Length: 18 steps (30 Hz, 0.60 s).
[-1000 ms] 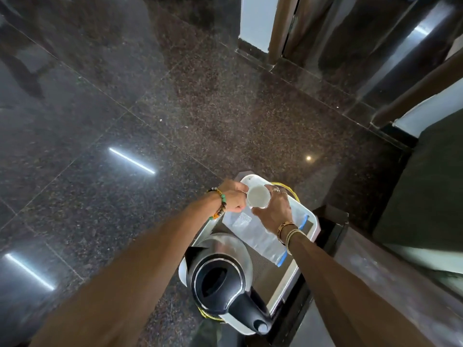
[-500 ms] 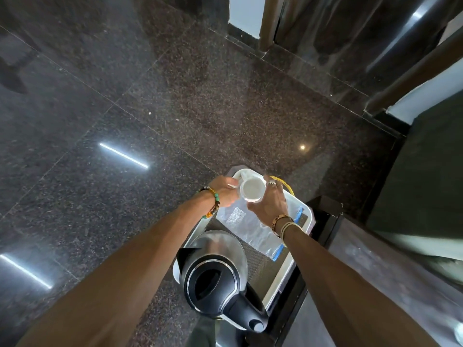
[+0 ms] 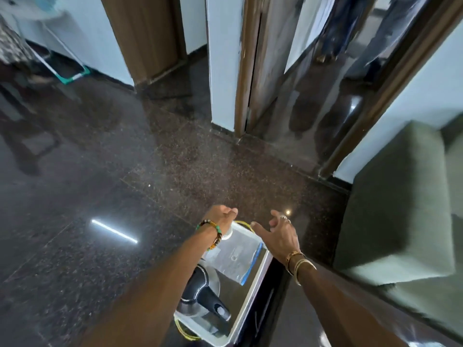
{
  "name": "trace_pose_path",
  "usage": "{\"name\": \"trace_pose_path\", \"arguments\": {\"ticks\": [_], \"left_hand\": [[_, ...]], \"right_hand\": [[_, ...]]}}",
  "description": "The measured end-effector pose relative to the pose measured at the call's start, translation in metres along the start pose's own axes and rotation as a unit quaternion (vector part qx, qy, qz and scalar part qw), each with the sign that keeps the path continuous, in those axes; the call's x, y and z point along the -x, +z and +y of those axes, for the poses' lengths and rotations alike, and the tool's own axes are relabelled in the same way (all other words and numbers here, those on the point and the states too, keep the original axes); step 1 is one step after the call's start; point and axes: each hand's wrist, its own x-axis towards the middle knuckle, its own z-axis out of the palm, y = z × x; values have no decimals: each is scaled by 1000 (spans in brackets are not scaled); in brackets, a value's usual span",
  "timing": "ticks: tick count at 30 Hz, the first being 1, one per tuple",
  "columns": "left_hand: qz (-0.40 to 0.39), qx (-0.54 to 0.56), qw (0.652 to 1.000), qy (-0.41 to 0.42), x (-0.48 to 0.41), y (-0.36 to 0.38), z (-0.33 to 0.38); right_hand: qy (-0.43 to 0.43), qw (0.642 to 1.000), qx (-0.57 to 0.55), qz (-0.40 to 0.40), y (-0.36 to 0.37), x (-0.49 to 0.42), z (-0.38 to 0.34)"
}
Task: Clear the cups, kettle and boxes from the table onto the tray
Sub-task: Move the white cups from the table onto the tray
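The right hand [image 3: 280,234] has let go of the cup [image 3: 227,235] and swung right, fingers spread, empty. Nearest, the steel kettle [image 3: 198,289] stands upright in the white tray [image 3: 251,296], black handle pointing near-right; the tray runs lengthwise away from the person. Past a clear bag [image 3: 234,259], the white cup sits at the tray's far left corner beneath the left hand [image 3: 221,216], fingers curled; grip unclear.

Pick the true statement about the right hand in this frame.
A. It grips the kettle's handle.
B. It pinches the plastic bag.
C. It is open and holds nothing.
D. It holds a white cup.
C: the right hand hovers by the far end of the tray with fingers spread, apart from the kettle and the plastic bag.
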Motion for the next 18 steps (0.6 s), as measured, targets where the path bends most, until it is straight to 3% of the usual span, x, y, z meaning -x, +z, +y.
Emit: {"name": "trace_pose_path", "arguments": {"ticks": [5, 13, 18], "left_hand": [[-4, 33, 997, 67, 65, 24, 69], [25, -13, 982, 187, 145, 59, 162], [-45, -26, 979, 196, 172, 99, 161]], "right_hand": [[-35, 998, -14, 42, -83, 45, 4], [-32, 987, -27, 157, -198, 101, 23], [24, 975, -36, 218, -220, 152, 59]]}}
